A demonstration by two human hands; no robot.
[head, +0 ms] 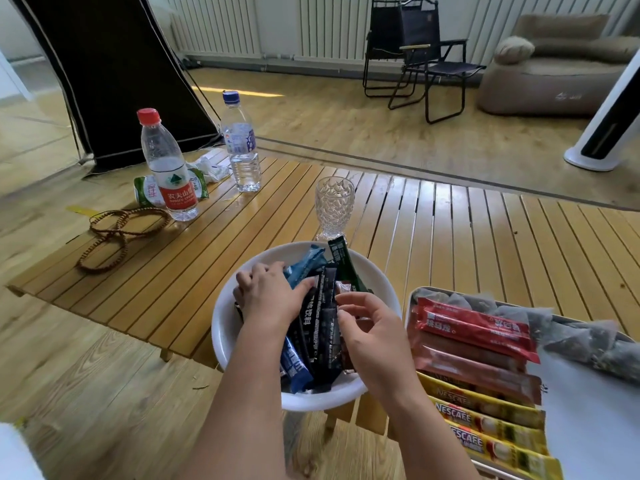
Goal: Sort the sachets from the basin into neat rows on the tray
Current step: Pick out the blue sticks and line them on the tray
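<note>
A white basin (377,275) sits at the table's near edge, holding several stick sachets: black ones (320,327), blue ones (303,268) and a dark green one (343,263). My left hand (266,294) is inside the basin, fingers curled over the black and blue sachets. My right hand (370,336) hovers over the basin's right side, thumb and forefinger close around a small brown sachet (343,288). To the right, the tray (414,296) carries rows of red sachets (474,323), brown sachets (478,368), yellow Nescafe sachets (485,420) and grey tea bags (571,327).
A patterned glass (334,206) stands just behind the basin. Two water bottles (169,168) (240,143), a green packet (147,192), crumpled tissue and a string of beads (121,230) lie at the table's far left. A folding chair (422,60) stands on the floor beyond.
</note>
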